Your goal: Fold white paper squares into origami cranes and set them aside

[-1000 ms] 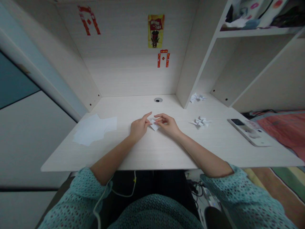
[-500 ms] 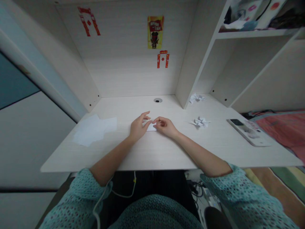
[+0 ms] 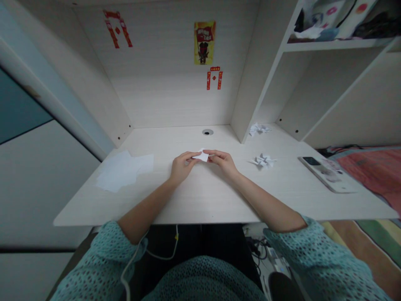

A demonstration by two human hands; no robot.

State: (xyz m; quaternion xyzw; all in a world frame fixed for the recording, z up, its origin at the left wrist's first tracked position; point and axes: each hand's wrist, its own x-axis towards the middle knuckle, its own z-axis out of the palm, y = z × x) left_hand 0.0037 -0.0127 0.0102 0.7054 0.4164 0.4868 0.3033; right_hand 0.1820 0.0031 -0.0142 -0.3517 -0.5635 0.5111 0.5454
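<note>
**Folded white paper (image 3: 202,156) pinched between our two hands**

The small folded piece sits at the middle of the white wood-grain desk (image 3: 94,205), with its corner showing above our fingers. Our left hand (image 3: 182,166) and right hand (image 3: 222,163) are both curled inward, fingertips closed on the paper from either side, and the two hands nearly meet.

Well apart to our left lie overlapping loose white paper sheets (image 3: 123,170). To our right sits a crumpled paper figure (image 3: 262,160), with a second paper figure (image 3: 258,129) farther back beside the shelf upright (image 3: 247,104). Farther right, a smartphone (image 3: 311,161) rests on a pale rectangular case (image 3: 328,177) near the desk edge. Behind the hands, a cable grommet (image 3: 207,132) is set in the desktop, and a small poster (image 3: 204,42) hangs on the back panel above it. None of these stands between our hands and the folded paper.
</note>
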